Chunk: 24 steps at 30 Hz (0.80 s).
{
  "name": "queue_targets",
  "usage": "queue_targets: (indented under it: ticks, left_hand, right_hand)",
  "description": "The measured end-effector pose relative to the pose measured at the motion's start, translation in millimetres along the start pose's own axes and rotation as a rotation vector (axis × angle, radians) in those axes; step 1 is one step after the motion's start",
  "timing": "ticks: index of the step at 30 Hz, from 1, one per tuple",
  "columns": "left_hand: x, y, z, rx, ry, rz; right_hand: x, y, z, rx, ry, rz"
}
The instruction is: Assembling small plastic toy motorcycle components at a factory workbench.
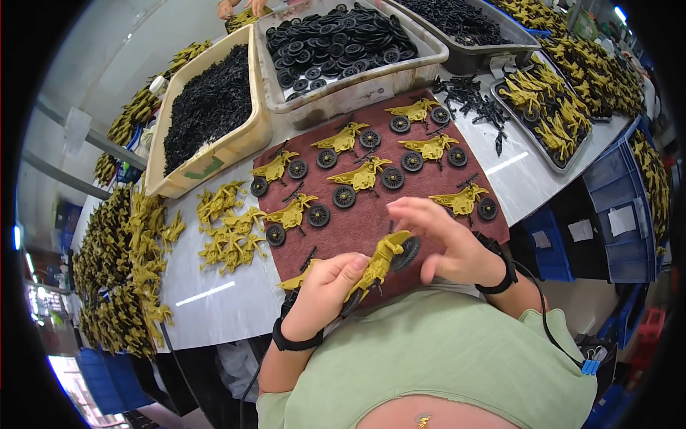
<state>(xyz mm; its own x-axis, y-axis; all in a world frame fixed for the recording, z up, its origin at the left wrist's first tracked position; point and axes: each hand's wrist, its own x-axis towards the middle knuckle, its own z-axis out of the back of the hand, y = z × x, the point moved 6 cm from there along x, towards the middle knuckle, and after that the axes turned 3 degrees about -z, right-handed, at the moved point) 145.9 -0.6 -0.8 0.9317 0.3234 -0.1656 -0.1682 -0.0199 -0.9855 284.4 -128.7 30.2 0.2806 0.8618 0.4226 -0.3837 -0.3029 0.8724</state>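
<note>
My left hand is closed around a yellow toy motorcycle with black wheels, held tilted above the mat's near edge. Just right of its upper wheel, my right hand has its fingers spread and grips nothing. Under both hands lies a dark red mat. Several more yellow toy motorcycles with black wheels stand on it in rough rows. One more is partly hidden behind my left hand.
Loose yellow pieces lie left of the mat, beside a larger heap. Beyond stand a cream tub of small black parts and a whitish tub of black wheels. A metal tray is at right. Another person's hand shows far off.
</note>
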Motion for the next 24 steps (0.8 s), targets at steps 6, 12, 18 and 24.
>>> queue_targets:
  ticks: [6,12,18,24]
  left_hand:
    - [-3.1,-8.1,-14.1,-0.035,0.176,0.054]
    - [-12.6,-54.2,-11.7,0.659,-0.013,-0.556]
    - [-13.5,-49.9,-15.1,0.679,-0.205,-0.736]
    - [-16.2,-59.7,-16.8,0.796,-0.214,-0.759]
  right_hand:
    - [-3.1,-1.8,-10.9,-0.006,0.066,-0.154]
    - [-11.3,-13.8,-14.0,0.055,-0.054,-0.169]
    - [-12.8,-16.5,-17.9,0.173,-0.075,-0.160]
    - [-18.5,-20.1,-19.0,0.179,-0.088,-0.196]
